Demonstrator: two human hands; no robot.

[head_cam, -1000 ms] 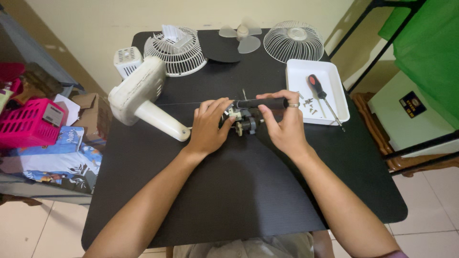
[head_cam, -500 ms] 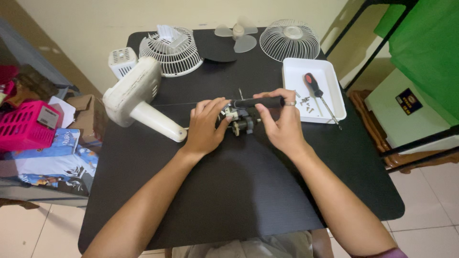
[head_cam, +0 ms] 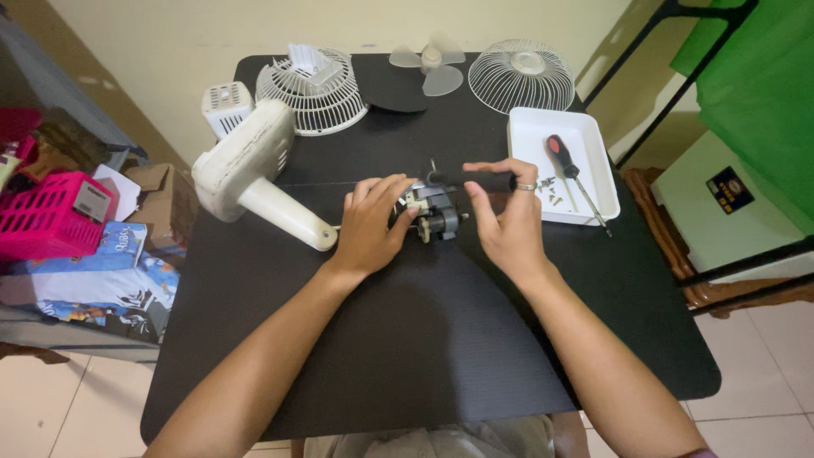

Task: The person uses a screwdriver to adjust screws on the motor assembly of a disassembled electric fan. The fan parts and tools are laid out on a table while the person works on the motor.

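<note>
A small grey fan motor (head_cam: pixel 434 215) lies on the black table (head_cam: pixel 398 339) between my hands. My left hand (head_cam: pixel 373 225) steadies the motor from its left side, fingers resting on its metal frame. My right hand (head_cam: pixel 507 216) grips a black-handled screwdriver (head_cam: pixel 475 179) held level, its tip pointing left at the top of the motor. A ring sits on one finger of that hand. The screwdriver's tip is partly hidden behind the motor.
A cream fan body with stand (head_cam: pixel 254 174) lies left of the motor. Behind it are a rear grille (head_cam: pixel 314 89), a small vented cover (head_cam: pixel 225 108), fan blades (head_cam: pixel 428 66) and a front wire grille (head_cam: pixel 521 75). A white tray (head_cam: pixel 585 136) holds a red-black screwdriver (head_cam: pixel 564 161) and screws. A pink basket (head_cam: pixel 47 216) sits off the table's left.
Both hands stay on the motor and screwdriver with only slight shifts. The camera view has drifted a little, so the table items sit slightly lower in the picture.
</note>
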